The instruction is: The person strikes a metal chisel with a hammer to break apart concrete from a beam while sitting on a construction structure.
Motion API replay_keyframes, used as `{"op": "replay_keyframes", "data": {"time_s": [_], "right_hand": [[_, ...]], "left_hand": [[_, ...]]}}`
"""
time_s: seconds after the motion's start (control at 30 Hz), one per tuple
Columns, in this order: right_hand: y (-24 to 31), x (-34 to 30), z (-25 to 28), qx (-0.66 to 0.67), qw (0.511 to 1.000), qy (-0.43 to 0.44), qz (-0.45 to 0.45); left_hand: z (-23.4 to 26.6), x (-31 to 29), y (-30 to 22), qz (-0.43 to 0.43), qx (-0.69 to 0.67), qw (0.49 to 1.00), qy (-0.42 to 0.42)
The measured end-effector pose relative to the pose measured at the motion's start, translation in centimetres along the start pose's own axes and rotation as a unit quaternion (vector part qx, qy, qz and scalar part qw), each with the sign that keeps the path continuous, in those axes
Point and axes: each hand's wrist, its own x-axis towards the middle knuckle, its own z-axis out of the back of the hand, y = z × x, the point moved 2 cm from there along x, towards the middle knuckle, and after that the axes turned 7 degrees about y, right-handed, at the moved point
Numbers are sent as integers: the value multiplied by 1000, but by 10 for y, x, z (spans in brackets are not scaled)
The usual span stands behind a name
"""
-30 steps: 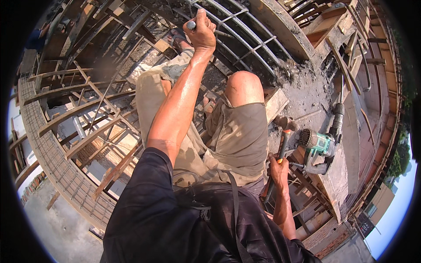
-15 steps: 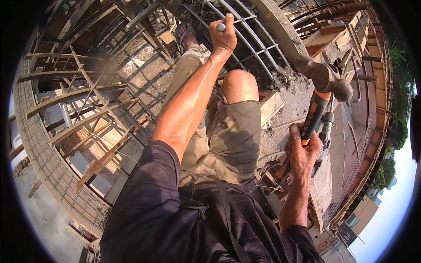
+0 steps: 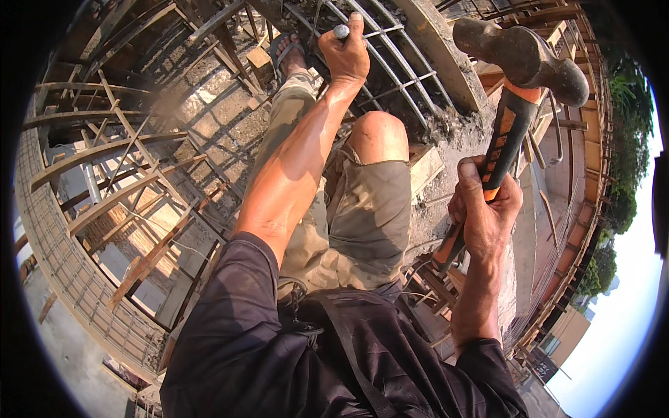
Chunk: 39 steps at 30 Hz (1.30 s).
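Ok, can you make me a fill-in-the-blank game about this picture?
The right hand grips a ____ by its handle.
That handle is black and ____.
The left hand, closed around a metal rod, is nearest the picture's ____ edge.
A bent, bare ____ shows between the trousers and the steel bars.

Missing words: hammer; orange; top; knee.
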Motion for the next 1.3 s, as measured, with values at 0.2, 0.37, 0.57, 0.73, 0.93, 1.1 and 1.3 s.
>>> {"op": "replay_keyframes", "data": {"time_s": [0.2, 0.37, 0.57, 0.73, 0.93, 1.1, 1.3], "right_hand": [[-5, 6, -4, -15, 1000, 4, -18], [-15, 9, -2, -48, 998, 41, 12], [16, 16, -12, -45, 998, 37, 19], [16, 26, -9, 7, 995, -2, 101], [-47, 59, -6, -336, 937, 27, -90], [33, 34, -18, -96, 991, -36, 91], [26, 49, -14, 41, 956, 6, 289]], "left_hand": [[-7, -2, 14, -6, 46, 998, -48], [-17, -2, 12, -18, 52, 997, -55], [-24, -29, 10, 3, 181, 983, 23], [-52, -47, 2, 68, 212, 971, 92], [-49, -35, 12, 41, 186, 973, 126], [-44, -35, 16, 75, 215, 966, 122], [-48, -33, 12, 29, 236, 958, 157]]}}
